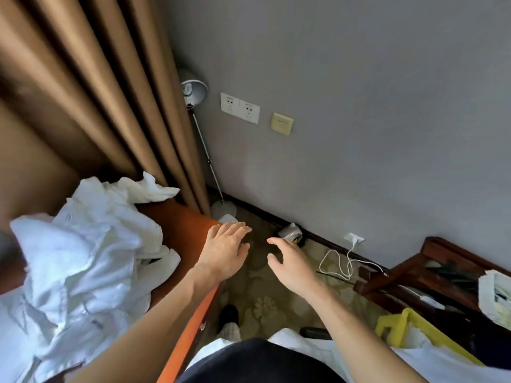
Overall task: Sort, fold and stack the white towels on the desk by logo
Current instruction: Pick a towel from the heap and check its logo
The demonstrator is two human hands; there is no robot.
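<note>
"On the orange desk (177, 225), to the left, what is found?"

"A crumpled heap of white towels (83, 258) is found there, unfolded and unsorted; nothing is yet stacked. Logos cannot be read."

"How are the hands held?"

"Both are stretched forward and nothing is gripped. The left hand (226, 244) is held palm down over the desk's right-hand corner, its fingers straight and close together. The right hand (290, 264) is held over the carpet (262, 305), clear of the desk, its fingers loosely spread and a little bent."

"Which way must the reach be made?"

"Leftward and slightly back toward the body: the heap lies wholly to the left of both hands, apart from them. The left hand is nearer, so the first towel would probably be taken by it. No single long axis can be made out; the heap is merely strung along the desk from the curtain (110, 92) side toward the person."
</note>
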